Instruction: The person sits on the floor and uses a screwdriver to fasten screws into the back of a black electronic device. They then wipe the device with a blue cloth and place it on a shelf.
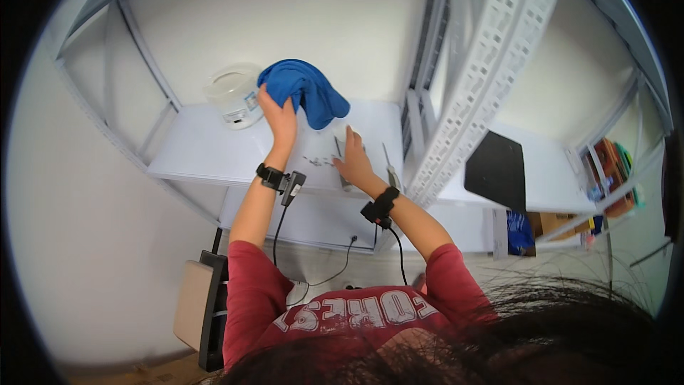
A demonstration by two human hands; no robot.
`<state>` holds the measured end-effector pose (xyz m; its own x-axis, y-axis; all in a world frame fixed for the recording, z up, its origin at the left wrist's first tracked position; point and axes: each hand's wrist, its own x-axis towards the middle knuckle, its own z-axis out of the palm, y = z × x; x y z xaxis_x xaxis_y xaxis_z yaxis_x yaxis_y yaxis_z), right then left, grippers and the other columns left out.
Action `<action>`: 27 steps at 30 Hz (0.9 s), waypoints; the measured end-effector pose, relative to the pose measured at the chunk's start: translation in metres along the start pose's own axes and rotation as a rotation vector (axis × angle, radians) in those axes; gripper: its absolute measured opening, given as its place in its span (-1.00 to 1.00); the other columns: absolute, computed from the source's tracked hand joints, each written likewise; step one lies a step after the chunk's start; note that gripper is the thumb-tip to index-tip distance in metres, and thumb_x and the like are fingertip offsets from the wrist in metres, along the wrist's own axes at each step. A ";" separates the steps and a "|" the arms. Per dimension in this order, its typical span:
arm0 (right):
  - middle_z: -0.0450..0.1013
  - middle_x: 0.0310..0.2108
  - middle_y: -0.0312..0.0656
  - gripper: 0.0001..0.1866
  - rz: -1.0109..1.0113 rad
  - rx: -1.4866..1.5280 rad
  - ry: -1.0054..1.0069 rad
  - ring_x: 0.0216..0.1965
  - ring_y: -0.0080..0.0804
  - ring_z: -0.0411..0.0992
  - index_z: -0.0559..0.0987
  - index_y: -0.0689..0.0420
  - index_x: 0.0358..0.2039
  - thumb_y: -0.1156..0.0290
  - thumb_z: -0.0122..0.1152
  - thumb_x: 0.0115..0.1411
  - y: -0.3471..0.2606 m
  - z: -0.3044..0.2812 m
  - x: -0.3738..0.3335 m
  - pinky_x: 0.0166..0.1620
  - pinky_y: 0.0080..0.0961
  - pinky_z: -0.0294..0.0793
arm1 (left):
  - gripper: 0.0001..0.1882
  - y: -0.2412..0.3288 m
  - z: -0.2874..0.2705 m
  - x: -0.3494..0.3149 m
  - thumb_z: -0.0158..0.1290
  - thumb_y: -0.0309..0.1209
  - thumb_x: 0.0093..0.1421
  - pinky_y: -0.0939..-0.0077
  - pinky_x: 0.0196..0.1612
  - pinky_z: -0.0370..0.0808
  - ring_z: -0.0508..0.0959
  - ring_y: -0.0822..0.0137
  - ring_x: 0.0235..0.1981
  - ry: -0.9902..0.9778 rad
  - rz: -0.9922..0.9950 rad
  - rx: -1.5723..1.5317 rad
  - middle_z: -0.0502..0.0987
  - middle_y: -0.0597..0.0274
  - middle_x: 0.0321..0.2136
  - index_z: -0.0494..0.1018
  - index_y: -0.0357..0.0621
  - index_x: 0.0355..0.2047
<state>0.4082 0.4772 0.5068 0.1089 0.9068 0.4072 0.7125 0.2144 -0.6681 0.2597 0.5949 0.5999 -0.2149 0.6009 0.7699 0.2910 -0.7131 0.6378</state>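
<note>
My left hand [279, 115] grips the near left side of a crumpled blue cloth [303, 89], which is lifted at the back of the white shelf [192, 146]. The cloth's right end hangs down. My right hand [354, 160] is lower and to the right, its fingers stretched forward and the thumb apart. Beneath it, a greyish object is mostly hidden, and I cannot make out its kind. Several small dark pieces [317, 161] lie between my hands. A thin tool like a screwdriver [391, 169] lies right of my right hand.
A white translucent tub [235, 96] stands left of the cloth. A perforated metal post [484, 71] rises on the right. Beyond it, a black mat [496, 170] lies on another shelf. A beige chair [194, 303] is at lower left. Cables [347, 260] hang from both wrist straps.
</note>
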 end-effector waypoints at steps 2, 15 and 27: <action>-0.03 0.20 0.26 0.00 -0.033 0.023 0.081 0.14 0.25 0.18 -0.13 0.29 0.30 0.44 0.31 -0.02 -0.010 -0.015 -0.017 0.07 -0.22 0.36 | -0.42 0.024 -0.010 -0.019 0.01 -0.53 0.15 0.20 0.24 0.09 0.22 -0.10 0.14 -0.019 -0.004 -0.031 0.21 -0.21 0.07 0.09 -0.39 0.15; -0.02 0.21 0.21 0.06 -0.178 0.090 0.195 0.12 0.15 0.20 -0.16 0.23 0.33 0.42 0.35 -0.04 -0.037 -0.144 -0.227 0.04 -0.24 0.37 | -0.41 0.258 -0.062 -0.213 0.00 -0.56 0.14 0.25 0.23 0.10 0.21 0.08 0.16 -0.097 -0.164 -0.295 0.16 -0.05 0.10 0.09 -0.28 0.17; 0.33 -0.07 0.25 -0.05 0.337 -0.105 0.321 -0.23 0.20 0.45 -0.07 0.19 0.31 0.31 0.28 0.01 0.043 -0.266 -0.400 -0.20 -0.12 0.49 | -0.25 0.329 0.031 -0.403 0.00 -0.63 -0.11 0.18 0.22 0.17 0.20 -0.10 0.13 -0.884 -0.120 -0.337 0.17 -0.12 0.06 0.17 -0.03 0.18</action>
<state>0.5796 0.0275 0.4811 0.5423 0.7584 0.3616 0.6654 -0.1249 -0.7360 0.4712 0.1296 0.4989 0.5966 0.6340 0.4920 -0.0012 -0.6123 0.7906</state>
